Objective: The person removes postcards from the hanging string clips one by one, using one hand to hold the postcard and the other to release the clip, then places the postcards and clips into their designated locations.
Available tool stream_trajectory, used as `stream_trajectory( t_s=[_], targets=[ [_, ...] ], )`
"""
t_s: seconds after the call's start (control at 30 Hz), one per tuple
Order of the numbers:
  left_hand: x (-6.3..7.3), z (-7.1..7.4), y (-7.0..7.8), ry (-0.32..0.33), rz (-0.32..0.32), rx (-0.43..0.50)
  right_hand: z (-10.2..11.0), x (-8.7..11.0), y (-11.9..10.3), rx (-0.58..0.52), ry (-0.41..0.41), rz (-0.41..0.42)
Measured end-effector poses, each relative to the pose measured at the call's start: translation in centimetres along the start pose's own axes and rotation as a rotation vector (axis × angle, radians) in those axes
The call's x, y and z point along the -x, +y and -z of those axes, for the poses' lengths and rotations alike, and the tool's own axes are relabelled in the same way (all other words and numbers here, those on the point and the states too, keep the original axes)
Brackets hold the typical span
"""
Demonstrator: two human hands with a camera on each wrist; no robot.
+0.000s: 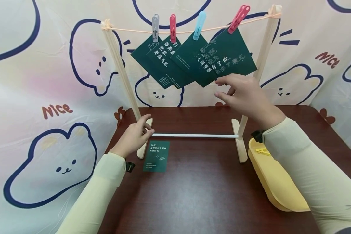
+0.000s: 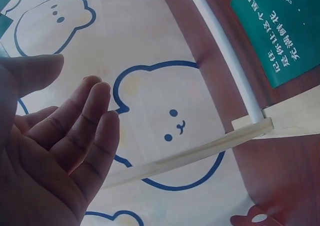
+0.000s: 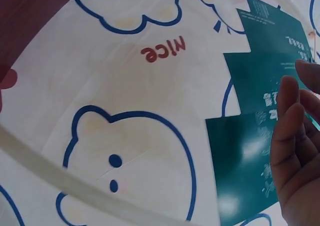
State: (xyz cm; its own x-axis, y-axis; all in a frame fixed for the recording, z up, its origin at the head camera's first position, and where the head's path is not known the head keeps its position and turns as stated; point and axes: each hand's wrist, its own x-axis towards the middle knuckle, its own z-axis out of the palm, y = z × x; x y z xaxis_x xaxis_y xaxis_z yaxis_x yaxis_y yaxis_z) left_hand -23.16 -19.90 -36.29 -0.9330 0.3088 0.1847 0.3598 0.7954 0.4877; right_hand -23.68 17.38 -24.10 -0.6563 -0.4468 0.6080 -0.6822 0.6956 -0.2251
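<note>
Several dark green printed cards hang overlapped from a string (image 1: 128, 30). A grey clothespin (image 1: 155, 27), a red clothespin (image 1: 173, 28), a light blue clothespin (image 1: 199, 26) and a second red clothespin (image 1: 239, 19) hold them. Just below the rightmost card (image 1: 237, 53) is my right hand (image 1: 247, 97), its fingers loosely bent and nothing held. My left hand (image 1: 134, 135) hovers by the foot of the left wooden post (image 1: 123, 73); the left wrist view shows its palm bare and fingers relaxed. One more green card (image 1: 156, 156) lies flat on the table, just below that hand.
A white rod (image 1: 193, 135) joins the two wooden feet of the frame, with the right post (image 1: 264, 48) behind my right hand. On the table's right side sits a yellow tray (image 1: 276, 185) with a yellow clothespin (image 1: 263, 151) in it, partly hidden by my sleeve. A bear-print cloth hangs behind.
</note>
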Motion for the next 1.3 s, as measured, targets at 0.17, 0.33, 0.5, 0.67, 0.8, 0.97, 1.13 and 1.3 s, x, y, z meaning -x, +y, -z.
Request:
stream_trajectory(
  t_s=[0.17, 0.33, 0.5, 0.67, 0.8, 0.97, 1.13, 1.3],
  targets=[
    [0.0, 0.0, 0.2, 0.012, 0.000, 0.014, 0.1, -0.8, -0.9, 0.010, -0.001, 0.025],
    [-0.2, 0.2, 0.6, 0.024, 0.006, 0.019, 0.5, -1.7, -2.0, 0.009, 0.014, 0.045],
    [-0.7, 0.4, 1.2, 0.062, 0.008, 0.038, 0.8, -2.7, -3.1, -0.002, 0.037, 0.077],
    [-1.2, 0.5, 1.7, 0.109, -0.003, 0.075, 1.1, -3.4, -4.0, -0.009, 0.038, 0.082],
    [-1.4, 0.6, 2.0, 0.141, -0.018, 0.102, 1.3, -4.1, -4.8, -0.009, 0.034, 0.090],
    [-1.7, 0.8, 2.4, 0.157, -0.029, 0.114, 1.5, -4.7, -5.6, -0.003, 0.048, 0.108],
    [-1.7, 1.2, 2.6, 0.164, -0.034, 0.104, 1.7, -5.1, -6.0, 0.000, 0.039, 0.118],
    [-1.8, 1.8, 2.7, 0.171, -0.051, 0.102, 1.8, -5.5, -6.4, 0.004, 0.040, 0.123]
  ],
)
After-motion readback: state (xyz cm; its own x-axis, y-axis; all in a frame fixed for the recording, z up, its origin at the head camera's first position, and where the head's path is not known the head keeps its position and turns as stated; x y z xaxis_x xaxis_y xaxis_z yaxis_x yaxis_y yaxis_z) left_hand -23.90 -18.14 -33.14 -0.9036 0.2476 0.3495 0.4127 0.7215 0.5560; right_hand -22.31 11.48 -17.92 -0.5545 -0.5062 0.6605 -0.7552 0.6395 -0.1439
